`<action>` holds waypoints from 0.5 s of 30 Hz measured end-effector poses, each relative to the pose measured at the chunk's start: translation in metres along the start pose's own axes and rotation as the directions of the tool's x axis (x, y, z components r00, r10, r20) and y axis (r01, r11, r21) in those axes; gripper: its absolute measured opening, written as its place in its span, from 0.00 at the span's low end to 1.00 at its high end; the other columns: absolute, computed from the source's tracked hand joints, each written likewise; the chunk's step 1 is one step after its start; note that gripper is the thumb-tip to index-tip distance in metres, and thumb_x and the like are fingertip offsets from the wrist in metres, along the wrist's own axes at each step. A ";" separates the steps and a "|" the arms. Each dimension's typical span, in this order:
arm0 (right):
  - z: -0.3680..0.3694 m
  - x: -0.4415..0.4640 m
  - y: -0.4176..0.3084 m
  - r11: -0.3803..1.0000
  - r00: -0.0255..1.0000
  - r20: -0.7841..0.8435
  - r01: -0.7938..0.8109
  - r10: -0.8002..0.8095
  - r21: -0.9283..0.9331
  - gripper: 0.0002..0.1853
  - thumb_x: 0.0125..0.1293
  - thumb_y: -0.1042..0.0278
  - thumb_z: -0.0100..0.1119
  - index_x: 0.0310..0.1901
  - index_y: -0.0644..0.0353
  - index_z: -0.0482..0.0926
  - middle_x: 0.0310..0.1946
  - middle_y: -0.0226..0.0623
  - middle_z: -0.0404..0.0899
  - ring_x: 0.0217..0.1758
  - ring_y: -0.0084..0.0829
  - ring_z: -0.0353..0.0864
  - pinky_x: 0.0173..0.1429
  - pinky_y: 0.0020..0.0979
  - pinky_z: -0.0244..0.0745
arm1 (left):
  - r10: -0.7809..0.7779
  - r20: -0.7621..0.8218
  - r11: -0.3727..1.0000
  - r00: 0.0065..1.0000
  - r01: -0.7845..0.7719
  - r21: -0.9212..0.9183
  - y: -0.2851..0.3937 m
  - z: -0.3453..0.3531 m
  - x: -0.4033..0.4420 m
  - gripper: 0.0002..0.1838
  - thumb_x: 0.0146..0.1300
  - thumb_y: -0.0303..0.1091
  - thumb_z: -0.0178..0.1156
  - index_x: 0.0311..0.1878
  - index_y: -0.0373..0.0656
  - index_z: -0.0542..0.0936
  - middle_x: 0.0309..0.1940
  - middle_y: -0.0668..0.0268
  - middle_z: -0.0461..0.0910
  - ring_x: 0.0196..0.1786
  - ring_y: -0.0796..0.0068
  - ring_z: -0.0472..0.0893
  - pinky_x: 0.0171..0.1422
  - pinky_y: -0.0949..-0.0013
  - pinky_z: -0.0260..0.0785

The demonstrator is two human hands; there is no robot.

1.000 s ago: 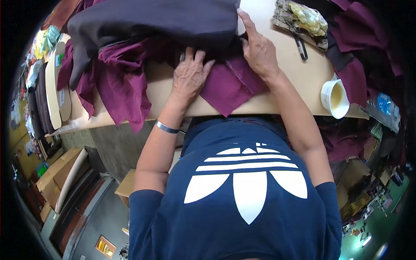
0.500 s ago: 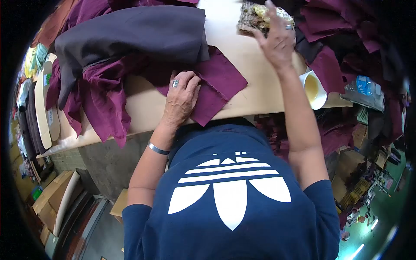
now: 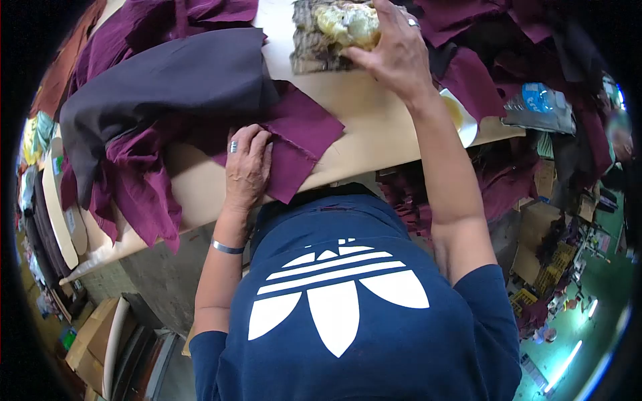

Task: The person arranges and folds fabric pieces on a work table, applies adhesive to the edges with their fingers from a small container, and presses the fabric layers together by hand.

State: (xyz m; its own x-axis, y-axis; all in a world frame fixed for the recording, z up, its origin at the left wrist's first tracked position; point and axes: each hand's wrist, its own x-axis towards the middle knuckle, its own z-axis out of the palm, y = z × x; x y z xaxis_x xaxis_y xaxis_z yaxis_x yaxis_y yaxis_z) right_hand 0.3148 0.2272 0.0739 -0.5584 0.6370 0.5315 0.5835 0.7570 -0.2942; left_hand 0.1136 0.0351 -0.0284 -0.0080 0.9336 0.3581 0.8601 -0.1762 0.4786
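Observation:
On the table edge, my left hand rests on a burgundy cloth piece, its fingers bent and pressed together on the fabric. The piece has a frayed seam across it. A dark grey cloth lies over more burgundy fabric to the left. At the far side, my right hand is open, thumb and fingers apart, beside a yellowish, crinkled lump. Its thumb appears to touch the lump's edge. Under the lump is a mottled grey-brown pad. What the lump is I cannot make out.
A white roll, yellowish inside, lies near the table's right part. Beyond it are a plastic package with a blue label and heaped burgundy cloth. Pale flat boards stand at the left; cardboard boxes are on the floor.
My right hand has come down beside the yellowish lump, from being raised over it. My left hand stays on the burgundy cloth. The whole view has shifted.

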 end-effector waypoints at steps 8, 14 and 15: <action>-0.102 -0.092 -0.011 0.874 0.867 0.114 -0.486 0.484 -0.018 0.49 0.36 0.68 0.74 0.65 0.51 0.61 0.48 0.42 0.77 0.49 0.39 0.77 0.55 0.35 0.70 | 0.019 0.002 1.000 1.000 -0.019 -0.002 -0.002 0.000 0.001 0.13 0.54 0.25 0.59 0.44 0.41 0.73 0.43 0.60 0.72 0.50 0.57 0.73 0.61 0.53 0.62; -0.105 -0.133 0.023 0.821 0.844 -0.041 -0.530 0.535 -0.210 0.48 0.39 0.67 0.73 0.65 0.51 0.60 0.53 0.47 0.72 0.55 0.46 0.72 0.58 0.40 0.67 | 0.051 0.007 0.997 0.999 -0.051 0.052 -0.001 0.000 0.001 0.13 0.54 0.24 0.59 0.44 0.41 0.73 0.43 0.60 0.72 0.49 0.58 0.73 0.60 0.56 0.64; -0.104 -0.135 0.025 0.814 0.840 -0.044 -0.537 0.542 -0.224 0.47 0.39 0.66 0.73 0.65 0.51 0.60 0.55 0.47 0.71 0.56 0.47 0.71 0.60 0.40 0.66 | 0.063 0.006 0.996 0.998 -0.063 0.070 -0.001 0.001 0.001 0.13 0.53 0.24 0.58 0.44 0.41 0.74 0.43 0.61 0.72 0.49 0.58 0.73 0.59 0.56 0.64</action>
State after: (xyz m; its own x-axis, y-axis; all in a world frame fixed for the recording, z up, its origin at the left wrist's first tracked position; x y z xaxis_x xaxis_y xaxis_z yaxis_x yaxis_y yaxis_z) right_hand 0.4657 0.1450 0.0770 -0.1270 0.9383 0.3216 0.9063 0.2415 -0.3468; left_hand 0.1128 0.0367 -0.0293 0.0490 0.9225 0.3828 0.8925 -0.2124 0.3978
